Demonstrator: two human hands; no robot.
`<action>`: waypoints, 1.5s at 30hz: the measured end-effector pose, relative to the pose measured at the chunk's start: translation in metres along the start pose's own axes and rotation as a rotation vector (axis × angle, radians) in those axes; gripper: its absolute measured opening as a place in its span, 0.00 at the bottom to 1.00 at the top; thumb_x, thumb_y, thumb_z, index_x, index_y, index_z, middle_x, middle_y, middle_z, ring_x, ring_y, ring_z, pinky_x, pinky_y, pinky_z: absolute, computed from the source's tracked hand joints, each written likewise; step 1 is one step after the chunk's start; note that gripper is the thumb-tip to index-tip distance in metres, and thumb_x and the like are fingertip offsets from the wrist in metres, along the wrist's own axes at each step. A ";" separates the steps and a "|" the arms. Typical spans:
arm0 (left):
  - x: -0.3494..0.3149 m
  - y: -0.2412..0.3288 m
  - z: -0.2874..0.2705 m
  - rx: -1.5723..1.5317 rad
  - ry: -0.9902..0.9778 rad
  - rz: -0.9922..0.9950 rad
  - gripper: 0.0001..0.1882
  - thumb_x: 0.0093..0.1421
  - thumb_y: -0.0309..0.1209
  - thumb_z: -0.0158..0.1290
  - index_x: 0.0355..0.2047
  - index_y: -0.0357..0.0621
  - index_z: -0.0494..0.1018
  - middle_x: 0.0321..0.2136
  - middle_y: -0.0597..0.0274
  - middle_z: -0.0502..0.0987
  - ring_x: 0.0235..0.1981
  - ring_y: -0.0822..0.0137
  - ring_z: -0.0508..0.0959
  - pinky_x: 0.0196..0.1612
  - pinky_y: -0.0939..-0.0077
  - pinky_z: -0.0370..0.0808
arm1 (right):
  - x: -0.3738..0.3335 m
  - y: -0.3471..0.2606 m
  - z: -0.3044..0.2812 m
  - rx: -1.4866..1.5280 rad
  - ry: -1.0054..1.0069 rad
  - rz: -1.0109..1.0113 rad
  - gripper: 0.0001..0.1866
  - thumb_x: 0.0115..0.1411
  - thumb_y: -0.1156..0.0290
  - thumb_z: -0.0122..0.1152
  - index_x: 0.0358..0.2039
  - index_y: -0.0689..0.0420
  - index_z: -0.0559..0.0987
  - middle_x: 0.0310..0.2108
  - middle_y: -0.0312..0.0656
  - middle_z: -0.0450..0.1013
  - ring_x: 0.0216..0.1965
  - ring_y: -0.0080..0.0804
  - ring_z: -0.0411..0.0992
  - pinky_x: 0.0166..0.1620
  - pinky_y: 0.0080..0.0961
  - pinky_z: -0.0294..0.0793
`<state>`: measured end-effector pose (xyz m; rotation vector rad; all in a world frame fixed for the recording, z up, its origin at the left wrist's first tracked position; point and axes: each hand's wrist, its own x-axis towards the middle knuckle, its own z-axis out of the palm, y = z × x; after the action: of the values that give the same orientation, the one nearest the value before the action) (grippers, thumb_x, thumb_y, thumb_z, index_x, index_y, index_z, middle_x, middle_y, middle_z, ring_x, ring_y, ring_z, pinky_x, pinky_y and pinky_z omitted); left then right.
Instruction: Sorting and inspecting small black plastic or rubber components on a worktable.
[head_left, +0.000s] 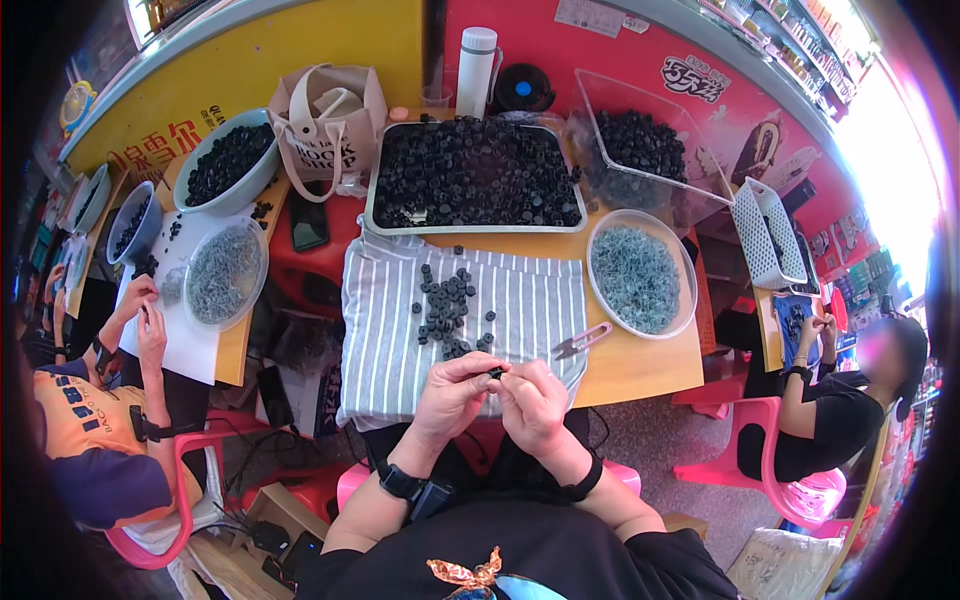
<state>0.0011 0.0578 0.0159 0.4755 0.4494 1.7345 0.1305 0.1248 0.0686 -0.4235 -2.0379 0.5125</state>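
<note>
Bright red and yellow walls closed in a crowded workspace where a wooden desk (640, 365) carried a striped cloth (385, 330). Both hands met just above the cloth's near edge: the left hand (452, 395) and the right hand (532, 398) were each closed in a pinch on one small black part (495, 373) held between their fingertips. A loose cluster of black parts (448, 305) lay on the cloth beyond the hands, with small snips (581, 341) to the right of it. Farther back, a metal tray (372, 205) sat heaped with black pieces, and a clear bowl (597, 235) held pale blue-grey bits. Judging by that full tray, most of the work seemed to remain.
</note>
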 end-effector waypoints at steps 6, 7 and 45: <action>0.001 0.001 0.001 0.046 -0.011 0.008 0.13 0.61 0.16 0.54 0.46 0.31 0.78 0.45 0.50 0.78 0.47 0.64 0.78 0.50 0.75 0.75 | -0.006 0.006 0.007 0.074 0.057 0.096 0.10 0.48 0.82 0.70 0.30 0.63 0.77 0.26 0.43 0.72 0.24 0.38 0.72 0.27 0.29 0.71; 0.001 0.001 0.001 0.030 -0.015 -0.002 0.14 0.61 0.16 0.54 0.47 0.30 0.77 0.46 0.51 0.78 0.48 0.64 0.77 0.51 0.75 0.74 | -0.007 0.007 0.008 0.110 0.082 0.134 0.11 0.49 0.82 0.71 0.30 0.63 0.77 0.25 0.43 0.72 0.24 0.37 0.72 0.26 0.28 0.71; -0.003 -0.010 0.001 0.289 -0.068 0.046 0.24 0.65 0.19 0.51 0.62 0.38 0.66 0.52 0.47 0.76 0.49 0.63 0.79 0.53 0.71 0.75 | 0.088 0.052 -0.072 -0.133 -0.064 0.104 0.10 0.46 0.82 0.70 0.28 0.61 0.77 0.23 0.40 0.68 0.24 0.32 0.68 0.26 0.26 0.67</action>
<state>0.0106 0.0569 0.0110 0.7541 0.6484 1.6989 0.1554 0.2260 0.1382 -0.6031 -2.1273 0.4597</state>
